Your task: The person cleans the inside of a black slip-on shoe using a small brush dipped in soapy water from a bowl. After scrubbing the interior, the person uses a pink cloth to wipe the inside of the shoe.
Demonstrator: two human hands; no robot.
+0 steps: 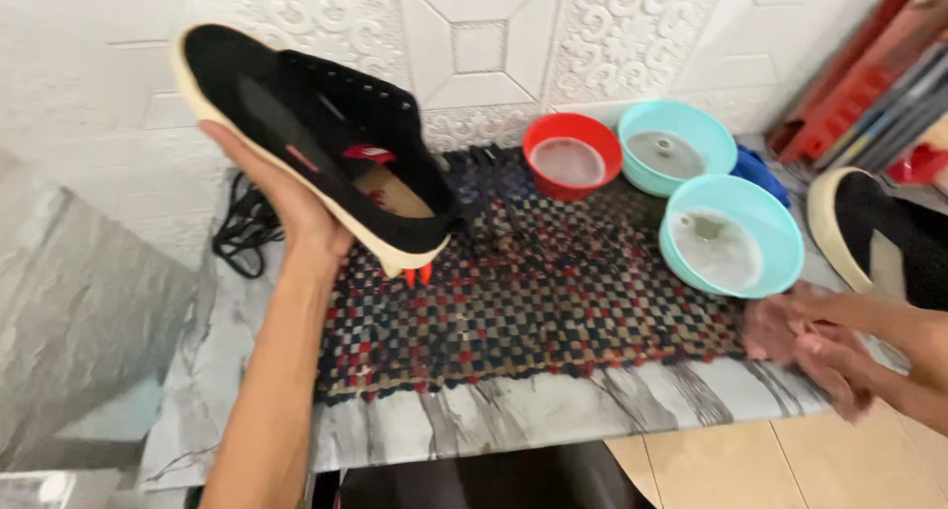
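My left hand holds a black canvas shoe with a cream sole up in the air, tilted on its side above the left end of a checkered woven mat. My right hand is blurred at the mat's right edge, low on the marble table, and seems to press on a pinkish cloth; I cannot tell whether it grips it. The second black shoe lies at the far right of the table.
A red bowl and two turquoise bowls holding cloudy liquid stand at the back right of the mat. Black laces lie at the left by the white tiled wall. Red frames lean at the top right.
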